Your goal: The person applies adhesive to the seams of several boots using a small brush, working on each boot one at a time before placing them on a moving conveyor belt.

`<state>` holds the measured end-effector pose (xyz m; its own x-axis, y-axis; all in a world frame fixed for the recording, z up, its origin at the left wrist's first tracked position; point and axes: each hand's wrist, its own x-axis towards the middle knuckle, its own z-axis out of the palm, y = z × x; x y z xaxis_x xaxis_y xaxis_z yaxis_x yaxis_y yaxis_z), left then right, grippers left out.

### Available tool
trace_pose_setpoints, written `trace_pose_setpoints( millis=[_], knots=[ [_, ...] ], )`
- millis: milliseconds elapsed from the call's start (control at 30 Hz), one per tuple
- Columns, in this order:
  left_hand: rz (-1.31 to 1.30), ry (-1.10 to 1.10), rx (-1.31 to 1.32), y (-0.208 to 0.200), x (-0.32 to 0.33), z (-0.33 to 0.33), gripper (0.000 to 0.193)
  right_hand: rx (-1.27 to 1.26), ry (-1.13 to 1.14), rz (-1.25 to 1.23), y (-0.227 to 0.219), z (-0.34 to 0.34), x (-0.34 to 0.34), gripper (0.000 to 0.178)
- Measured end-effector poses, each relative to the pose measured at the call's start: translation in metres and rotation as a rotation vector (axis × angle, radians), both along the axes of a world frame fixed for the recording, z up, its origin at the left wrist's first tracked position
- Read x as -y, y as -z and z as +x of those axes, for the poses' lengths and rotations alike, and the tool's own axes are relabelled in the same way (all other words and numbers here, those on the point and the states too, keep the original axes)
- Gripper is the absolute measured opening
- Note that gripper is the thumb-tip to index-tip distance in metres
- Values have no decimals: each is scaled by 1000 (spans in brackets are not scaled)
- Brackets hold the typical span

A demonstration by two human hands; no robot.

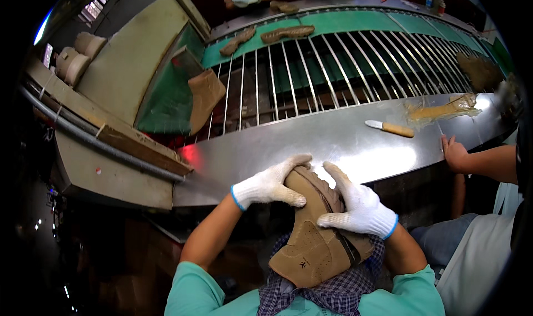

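Holding the tan boot [314, 249] at the worktop's [266, 152] near edge, left hand [271, 185] and right hand [362, 206] both have their grip clamped on it, at the toe and along the sole [326, 190]. The sole already sits against the upper [304, 219]; completeness of the bond cannot be told. A second boot [207, 96] is at the roller rack's [289, 77] left end; two apparent loose soles [287, 34] beyond look unfitted.

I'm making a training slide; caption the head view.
Gloved left hand and gloved right hand hold a tan boot near a metal table.
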<state>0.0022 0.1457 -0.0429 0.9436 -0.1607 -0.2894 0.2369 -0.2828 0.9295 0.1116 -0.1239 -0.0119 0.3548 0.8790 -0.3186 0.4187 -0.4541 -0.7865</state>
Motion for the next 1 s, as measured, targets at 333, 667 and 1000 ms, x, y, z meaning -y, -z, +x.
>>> trace_pose_setpoints(
  millis=[333,667,1000],
  knots=[
    [116,32,-49,3,15,20,97,517,158,365,54,-9,25,56],
    [232,79,-42,-3,12,24,103,40,260,205,70,31,-25,35],
    [253,64,216,13,9,10,88,4,279,270,25,-10,28,53]
  ],
)
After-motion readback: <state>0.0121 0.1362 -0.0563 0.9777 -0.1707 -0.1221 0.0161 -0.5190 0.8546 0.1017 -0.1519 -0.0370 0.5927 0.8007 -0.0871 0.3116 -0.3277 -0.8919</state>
